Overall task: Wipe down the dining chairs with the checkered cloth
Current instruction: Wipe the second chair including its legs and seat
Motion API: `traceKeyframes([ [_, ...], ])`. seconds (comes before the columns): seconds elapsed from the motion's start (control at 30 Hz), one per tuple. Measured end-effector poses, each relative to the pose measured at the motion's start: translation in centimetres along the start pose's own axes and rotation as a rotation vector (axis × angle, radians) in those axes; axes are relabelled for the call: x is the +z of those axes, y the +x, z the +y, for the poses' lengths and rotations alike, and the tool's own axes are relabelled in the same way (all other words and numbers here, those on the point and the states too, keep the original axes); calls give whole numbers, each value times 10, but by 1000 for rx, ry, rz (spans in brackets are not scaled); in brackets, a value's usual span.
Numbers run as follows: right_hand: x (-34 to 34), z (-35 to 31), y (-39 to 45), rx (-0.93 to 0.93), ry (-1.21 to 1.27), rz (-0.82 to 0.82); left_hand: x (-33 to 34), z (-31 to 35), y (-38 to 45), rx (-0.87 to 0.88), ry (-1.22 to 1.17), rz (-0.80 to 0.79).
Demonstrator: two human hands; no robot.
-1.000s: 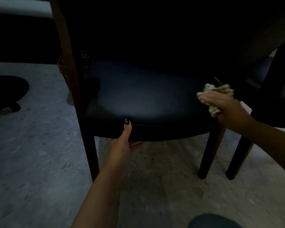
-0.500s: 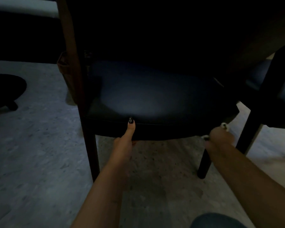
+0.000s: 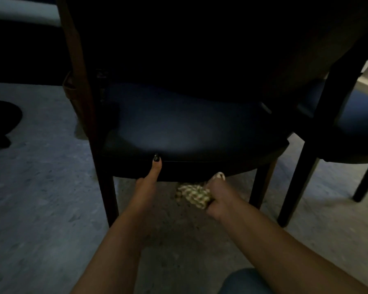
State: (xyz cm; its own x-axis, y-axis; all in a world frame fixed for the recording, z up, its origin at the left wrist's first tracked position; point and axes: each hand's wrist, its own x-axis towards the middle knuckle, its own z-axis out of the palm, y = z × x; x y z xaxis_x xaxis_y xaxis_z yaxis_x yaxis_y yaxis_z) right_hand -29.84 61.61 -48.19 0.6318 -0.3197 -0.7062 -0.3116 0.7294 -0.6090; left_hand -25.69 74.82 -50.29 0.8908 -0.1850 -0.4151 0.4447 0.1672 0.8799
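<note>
Right hand grips bunched checkered cloth under chair seat's front edge; left hand grips that edge, thumb up.

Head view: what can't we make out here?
- Chair backrest: lost in darkness, cut by the top edge.
- Left hand fingers: under the seat rim, only the thumb shows.
- Checkered cloth: bunched in the right hand; contact with the seat underside unclear.
- Second chair: cut by the right edge.
</note>
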Motion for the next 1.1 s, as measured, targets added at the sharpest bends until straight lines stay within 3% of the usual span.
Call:
traceKeyframes([
  [0.2, -22, -7, -59, 24, -107, -269, 14, 15, -25, -105, -31, 49],
  [0.3, -19, -25, -89, -184, -261, -225, 19, 30, -40, -173, -66, 42],
  [0.4, -11, -46, -121, -453, -445, -207, 25, 61, -64, -115, -60, 11],
  [0.5, 0, -68, -162, -649, -471, -355, 29, 103, -90, 74, 47, -24],
  [0.6, 11, -94, -209, -833, -414, -596, 33, 152, -119, 386, 130, -10],
  [0.67, 15, -116, -235, -965, -335, -638, 39, 186, -141, 617, 130, 10],
  [0.8, 20, -165, -276, -1208, -274, -562, 56, 245, -183, 1010, 242, 53],
  [0.93, 33, -219, -302, -1590, -338, -278, 71, 296, -202, 1300, 420, 97],
  [1.03, 56, -256, -308, -1822, -511, -139, 83, 338, -191, 1315, 679, 109],
  [1.1, 74, -277, -299, -1691, -643, -128, 92, 359, -177, 1134, 924, 50],
])
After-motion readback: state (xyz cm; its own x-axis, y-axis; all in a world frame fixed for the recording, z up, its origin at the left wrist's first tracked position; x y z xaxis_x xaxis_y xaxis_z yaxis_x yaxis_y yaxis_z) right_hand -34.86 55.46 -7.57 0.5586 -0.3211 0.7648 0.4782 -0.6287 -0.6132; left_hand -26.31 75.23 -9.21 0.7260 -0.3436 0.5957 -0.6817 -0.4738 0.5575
